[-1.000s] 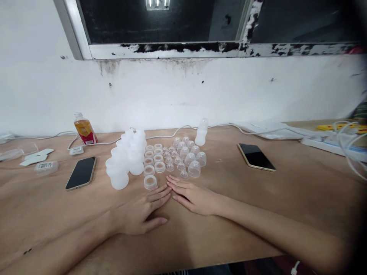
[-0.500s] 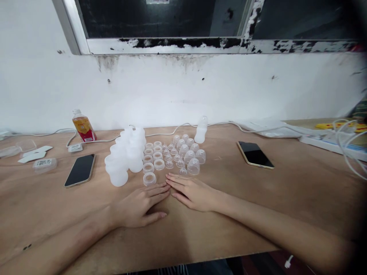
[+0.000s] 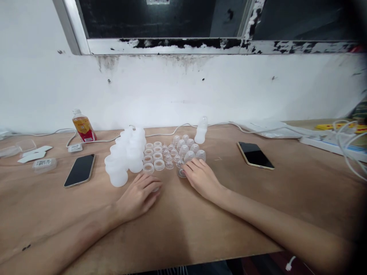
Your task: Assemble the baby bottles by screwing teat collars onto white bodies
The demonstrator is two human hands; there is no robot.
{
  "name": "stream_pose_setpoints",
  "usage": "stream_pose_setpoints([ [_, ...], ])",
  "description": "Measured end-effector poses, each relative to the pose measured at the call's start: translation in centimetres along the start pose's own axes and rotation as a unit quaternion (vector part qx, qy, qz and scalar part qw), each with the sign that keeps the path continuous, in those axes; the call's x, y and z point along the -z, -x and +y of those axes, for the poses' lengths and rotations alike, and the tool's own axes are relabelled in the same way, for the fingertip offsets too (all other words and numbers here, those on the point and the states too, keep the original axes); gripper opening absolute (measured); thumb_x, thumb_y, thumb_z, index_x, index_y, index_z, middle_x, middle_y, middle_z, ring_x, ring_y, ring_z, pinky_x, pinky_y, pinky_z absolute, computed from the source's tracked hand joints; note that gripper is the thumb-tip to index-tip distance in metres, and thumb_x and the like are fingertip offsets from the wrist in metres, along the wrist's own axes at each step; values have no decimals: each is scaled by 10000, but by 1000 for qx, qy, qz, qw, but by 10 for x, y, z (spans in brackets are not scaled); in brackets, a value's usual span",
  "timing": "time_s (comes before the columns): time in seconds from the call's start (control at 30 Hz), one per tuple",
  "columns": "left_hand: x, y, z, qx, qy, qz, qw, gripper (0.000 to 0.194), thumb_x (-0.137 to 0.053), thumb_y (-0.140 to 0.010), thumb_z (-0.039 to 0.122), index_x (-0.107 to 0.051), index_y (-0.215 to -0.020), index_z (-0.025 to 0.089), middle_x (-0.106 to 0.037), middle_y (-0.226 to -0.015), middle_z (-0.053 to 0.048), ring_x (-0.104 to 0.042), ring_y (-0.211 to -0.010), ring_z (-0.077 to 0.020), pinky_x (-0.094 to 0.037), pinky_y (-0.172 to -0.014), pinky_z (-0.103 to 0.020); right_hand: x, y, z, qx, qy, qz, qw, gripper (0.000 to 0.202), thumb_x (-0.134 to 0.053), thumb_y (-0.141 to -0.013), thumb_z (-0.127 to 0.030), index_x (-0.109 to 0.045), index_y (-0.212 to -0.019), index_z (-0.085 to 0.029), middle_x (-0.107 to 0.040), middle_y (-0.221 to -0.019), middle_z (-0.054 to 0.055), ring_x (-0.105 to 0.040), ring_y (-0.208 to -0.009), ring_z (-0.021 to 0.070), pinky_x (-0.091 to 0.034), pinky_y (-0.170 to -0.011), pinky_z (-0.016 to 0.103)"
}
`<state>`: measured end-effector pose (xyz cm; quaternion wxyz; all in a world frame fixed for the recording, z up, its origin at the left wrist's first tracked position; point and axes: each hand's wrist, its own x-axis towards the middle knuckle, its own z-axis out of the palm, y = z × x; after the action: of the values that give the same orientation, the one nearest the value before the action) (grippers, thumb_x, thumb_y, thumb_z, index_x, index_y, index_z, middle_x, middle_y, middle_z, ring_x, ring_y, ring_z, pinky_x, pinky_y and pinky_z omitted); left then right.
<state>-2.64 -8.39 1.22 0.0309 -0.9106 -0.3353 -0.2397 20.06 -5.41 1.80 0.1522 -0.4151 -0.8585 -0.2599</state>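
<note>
Now your left hand (image 3: 140, 195), lower centre-left, curls around a clear ring (image 3: 155, 189). Your right hand (image 3: 203, 179), near centre, has parted from it, fingers bent onto a clear cap (image 3: 181, 173); its grip cannot be confirmed. Both hands thus engage parts. Farther back, white bottles (image 3: 119, 177) stand centre-left on the desk (image 3: 229, 236).

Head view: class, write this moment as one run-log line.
left hand: curled over plastic ring, grip unclear | right hand: at clear domed piece, grip unclear | capped baby bottle: upright near wall
</note>
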Motion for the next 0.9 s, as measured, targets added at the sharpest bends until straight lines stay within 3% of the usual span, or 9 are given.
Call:
stream_pose_setpoints([
  [0.13,0,0,-1,12,-16,12,1000,357,-439,-786,253,-427,-1136,184,-467,-1164,-85,-398,-1059,-229,-355,-865,-395,5,1,-10,6,-124,20,992,159,-388,-812,-183,-543,-795,-150,-548,-766,62,-468,-751,179,-368,-694,325],
  [0.23,-2,0,-4,36,2,-18,999,353,-443,-784,260,-435,-1133,204,-508,-1115,-71,-429,-1013,-231,-378,-839,-410,3,2,-20,17,-232,-6,972,162,-388,-805,-178,-506,-915,-156,-530,-887,70,-479,-816,170,-395,-729,313],
  [0.3,-2,-4,-6,57,45,-9,997,350,-448,-780,232,-429,-1129,214,-533,-1062,-58,-454,-975,-212,-391,-831,-398,-2,2,-25,-1,-295,-14,955,248,-420,-779,-167,-446,-1025,-152,-512,-962,86,-475,-884,178,-408,-762,317],
  [0.4,-6,-16,-7,103,154,82,979,371,-468,-776,235,-396,-1139,212,-508,-1079,-68,-463,-985,-191,-429,-804,-350,-13,-1,-28,-37,-350,-2,936,373,-445,-753,-162,-366,-1118,-149,-507,-1002,105,-472,-935,196,-409,-802,357],
  [0.5,-13,-30,-10,139,275,192,932,386,-491,-768,255,-383,-1136,214,-453,-1130,-78,-451,-1026,-174,-468,-766,-289,-20,-7,-29,-71,-390,18,918,365,-445,-755,-159,-367,-1111,-172,-528,-979,93,-503,-900,193,-427,-789,379],
  [0.6,-22,-36,-14,167,317,247,901,380,-514,-754,258,-410,-1117,217,-418,-1130,-73,-444,-1035,-158,-474,-778,-269,-21,-11,-28,-110,-454,63,882,324,-431,-774,-165,-376,-1092,-201,-530,-997,71,-518,-912,166,-446,-793,355],
  [0.73,-28,-34,-18,183,359,232,885,345,-540,-731,264,-455,-1058,198,-404,-1153,-72,-450,-1052,-165,-465,-820,-296,-18,-14,-24,-169,-522,136,825,272,-462,-767,-192,-433,-1037,-210,-516,-991,66,-521,-924,153,-489,-722,296],
  [0.9,-28,-35,-18,218,452,192,844,404,-575,-697,273,-421,-1052,157,-497,-1131,-98,-509,-1015,-199,-443,-862,-366,-13,-16,-19,-194,-508,196,816,192,-461,-780,-211,-552,-949,-222,-480,-1091,71,-477,-1008,177,-478,-745,306],
])
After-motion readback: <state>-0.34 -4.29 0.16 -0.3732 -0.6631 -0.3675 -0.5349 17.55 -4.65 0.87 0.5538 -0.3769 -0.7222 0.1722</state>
